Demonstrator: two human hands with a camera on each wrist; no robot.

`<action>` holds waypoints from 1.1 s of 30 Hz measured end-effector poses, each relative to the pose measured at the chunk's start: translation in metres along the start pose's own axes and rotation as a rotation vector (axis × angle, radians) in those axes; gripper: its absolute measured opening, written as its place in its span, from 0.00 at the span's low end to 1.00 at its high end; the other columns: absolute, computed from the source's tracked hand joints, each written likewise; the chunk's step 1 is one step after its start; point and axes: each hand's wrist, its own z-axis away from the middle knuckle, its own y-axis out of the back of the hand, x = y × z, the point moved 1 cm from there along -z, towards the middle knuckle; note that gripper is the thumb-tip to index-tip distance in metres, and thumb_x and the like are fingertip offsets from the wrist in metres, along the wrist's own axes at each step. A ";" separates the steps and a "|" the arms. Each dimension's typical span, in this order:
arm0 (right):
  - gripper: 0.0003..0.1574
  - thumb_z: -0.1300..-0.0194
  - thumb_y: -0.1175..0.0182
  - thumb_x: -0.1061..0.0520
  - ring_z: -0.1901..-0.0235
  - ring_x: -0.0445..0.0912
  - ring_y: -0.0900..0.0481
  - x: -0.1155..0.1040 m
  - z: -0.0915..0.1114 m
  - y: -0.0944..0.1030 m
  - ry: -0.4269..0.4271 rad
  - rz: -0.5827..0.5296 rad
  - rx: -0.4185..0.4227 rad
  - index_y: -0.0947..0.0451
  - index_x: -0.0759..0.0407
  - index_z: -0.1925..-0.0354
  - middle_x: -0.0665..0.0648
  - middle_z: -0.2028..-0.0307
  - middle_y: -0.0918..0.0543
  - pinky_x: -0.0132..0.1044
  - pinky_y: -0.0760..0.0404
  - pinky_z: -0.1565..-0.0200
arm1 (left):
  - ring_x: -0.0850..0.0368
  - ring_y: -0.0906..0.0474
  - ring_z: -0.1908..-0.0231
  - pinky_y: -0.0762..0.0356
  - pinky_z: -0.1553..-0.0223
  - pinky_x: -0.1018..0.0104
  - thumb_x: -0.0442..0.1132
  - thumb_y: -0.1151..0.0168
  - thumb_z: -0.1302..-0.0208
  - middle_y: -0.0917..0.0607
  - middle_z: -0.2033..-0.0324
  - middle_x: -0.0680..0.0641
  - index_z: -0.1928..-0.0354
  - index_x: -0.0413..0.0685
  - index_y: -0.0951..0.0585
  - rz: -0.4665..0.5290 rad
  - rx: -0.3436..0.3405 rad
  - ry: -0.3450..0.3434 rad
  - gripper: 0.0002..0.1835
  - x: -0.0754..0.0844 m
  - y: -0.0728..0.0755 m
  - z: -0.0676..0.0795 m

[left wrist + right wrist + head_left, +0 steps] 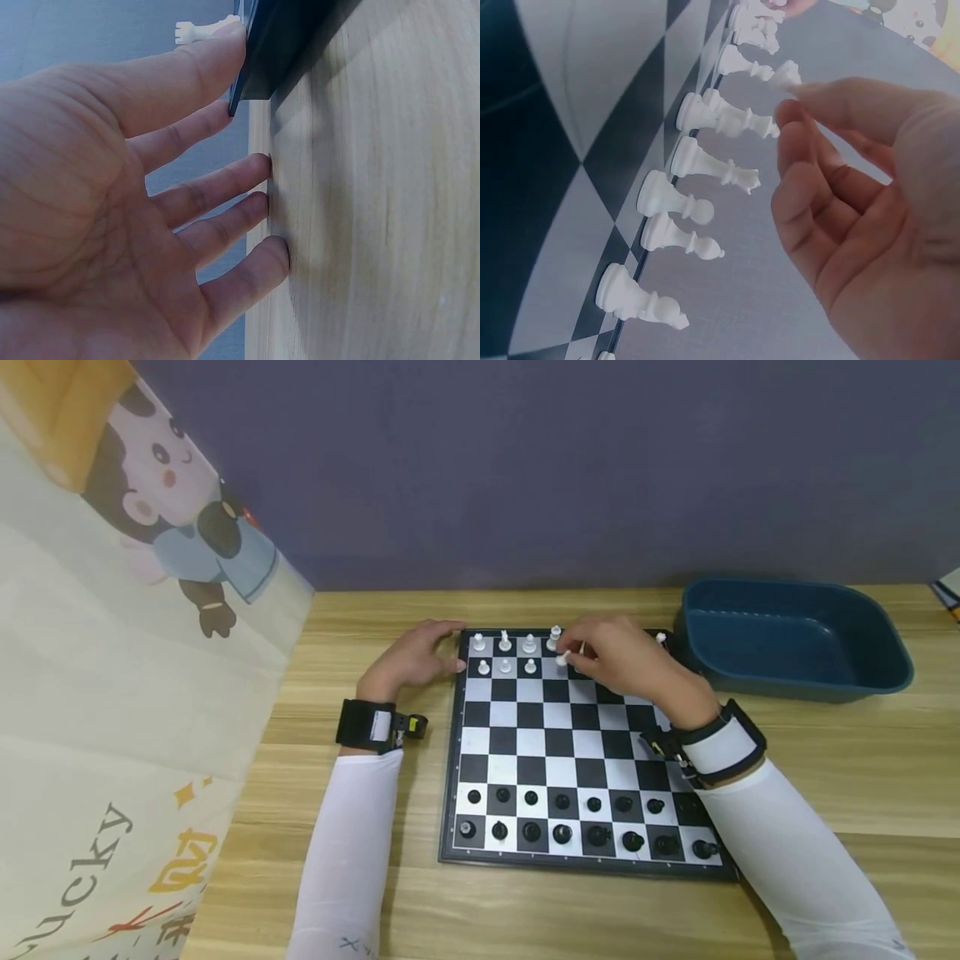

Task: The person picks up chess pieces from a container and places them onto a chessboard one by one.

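My right hand [618, 656] is over the far side of the chessboard [545, 770], pinching a small white pawn [562, 659] between thumb and forefinger. In the right wrist view this pawn [786, 74] looks blurred at the fingertips. White pieces such as a queen [716, 165] stand beneath, on the far rows; the hand covers some of them in the head view. At the board's far left corner, my left hand [420, 658] touches the edge with thumb and forefinger. Its other fingers [225, 229] are extended, their tips against the tabletop.
Black pieces [562, 833] fill the two near rows, partly covered by the right forearm at the right. A dark blue bin [795, 685] stands beside the board's far right corner. A purple-grey wall [495, 477] rises behind, and a printed curtain [150, 693] hangs at left.
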 end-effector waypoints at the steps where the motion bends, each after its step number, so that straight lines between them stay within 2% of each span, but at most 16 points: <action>1: 0.09 0.41 0.41 0.55 0.70 0.39 0.28 0.000 0.000 -0.001 0.014 0.009 0.000 0.21 0.49 0.60 0.44 0.67 0.24 0.32 0.31 0.70 | 0.47 0.39 0.40 0.41 0.44 0.47 0.54 0.39 0.45 0.37 0.36 0.48 0.33 0.67 0.40 0.000 -0.001 0.002 0.37 0.000 0.000 0.000; 10: 0.07 0.42 0.40 0.56 0.71 0.38 0.29 -0.001 -0.001 -0.009 0.015 0.036 -0.014 0.21 0.48 0.63 0.43 0.68 0.24 0.33 0.31 0.70 | 0.47 0.40 0.39 0.41 0.44 0.48 0.54 0.39 0.45 0.37 0.36 0.49 0.33 0.67 0.40 -0.010 -0.006 -0.003 0.36 0.004 -0.001 -0.001; 17: 0.09 0.43 0.39 0.55 0.67 0.40 0.27 0.000 0.001 -0.010 -0.007 0.057 -0.042 0.21 0.48 0.60 0.44 0.66 0.23 0.35 0.30 0.67 | 0.47 0.39 0.40 0.41 0.44 0.48 0.54 0.39 0.45 0.37 0.36 0.48 0.33 0.67 0.40 -0.018 -0.010 -0.014 0.36 0.005 -0.003 -0.003; 25: 0.14 0.39 0.44 0.53 0.71 0.40 0.29 0.007 0.013 0.012 -0.079 0.028 -0.023 0.23 0.50 0.54 0.46 0.65 0.24 0.34 0.31 0.71 | 0.47 0.39 0.40 0.40 0.44 0.47 0.54 0.39 0.45 0.38 0.36 0.48 0.33 0.68 0.40 -0.016 -0.023 -0.018 0.36 0.006 -0.005 -0.006; 33: 0.16 0.35 0.49 0.46 0.70 0.41 0.27 0.026 0.035 0.048 -0.149 -0.007 0.099 0.24 0.51 0.54 0.46 0.67 0.22 0.36 0.29 0.71 | 0.47 0.39 0.40 0.40 0.45 0.47 0.54 0.40 0.44 0.37 0.36 0.48 0.33 0.67 0.40 -0.022 -0.029 -0.028 0.36 0.001 -0.004 -0.013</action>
